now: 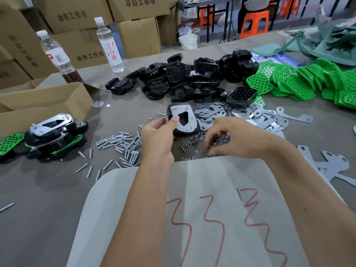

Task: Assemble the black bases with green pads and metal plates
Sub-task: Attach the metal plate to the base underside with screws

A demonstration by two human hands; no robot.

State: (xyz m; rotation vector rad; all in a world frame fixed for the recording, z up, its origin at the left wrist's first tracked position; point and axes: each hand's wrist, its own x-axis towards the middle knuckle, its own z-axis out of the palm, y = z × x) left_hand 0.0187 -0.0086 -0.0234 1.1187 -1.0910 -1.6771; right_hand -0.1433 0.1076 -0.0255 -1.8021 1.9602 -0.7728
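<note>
My left hand (159,130) grips a black base (189,130) with a metal plate (183,112) on top, tilted toward me, thumb pressed on the plate. Screw ends stick up through the plate's corners. My right hand (227,135) hovers with curled fingers over a scatter of small nuts (192,145), fingertips down among them; whether it pinches one is hidden. Loose black bases (179,78) are heaped behind. Green pads (300,81) lie at the right. Loose metal plates (240,114) spread beyond my right hand.
Screws (123,147) lie scattered left of my hands. Finished assemblies (54,135) are stacked at the left beside an open cardboard box (44,101). Two bottles (109,45) stand at the back left. More plates (335,166) lie at the right. White cloth (192,209) covers my lap.
</note>
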